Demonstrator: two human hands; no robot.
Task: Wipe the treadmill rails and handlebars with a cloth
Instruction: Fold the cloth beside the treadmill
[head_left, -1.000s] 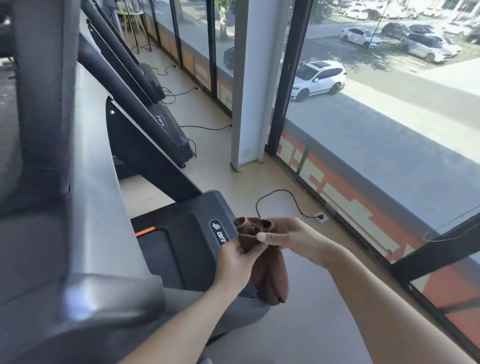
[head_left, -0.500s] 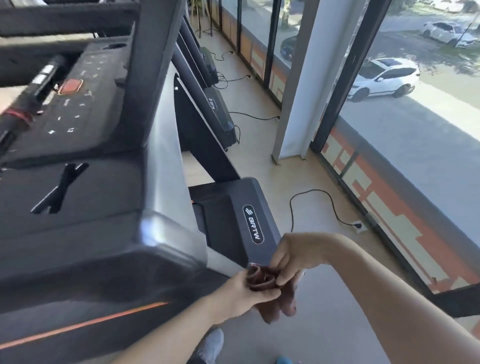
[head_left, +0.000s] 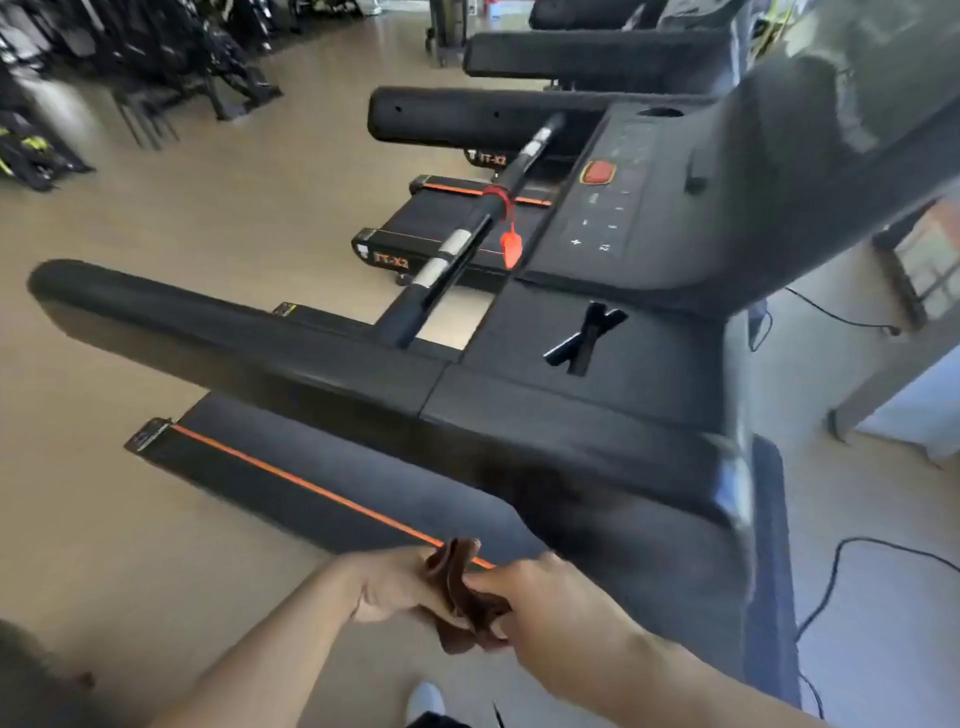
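Cloth (head_left: 462, 587), brown and bunched, sits pinched between my left hand (head_left: 395, 584) and right hand (head_left: 540, 597), just before the treadmill handrail (head_left: 234, 332); beyond it, decks read "TT-X2" (head_left: 390, 258).

Cloth (head_left: 462, 592) brown, soft fabric; handrail (head_left: 218, 332) matt black plastic; crossbar (head_left: 452, 249) with shiny metal bands.

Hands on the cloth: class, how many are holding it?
2. The left hand grips the brown cloth from the left; the right hand pinches it from the right.
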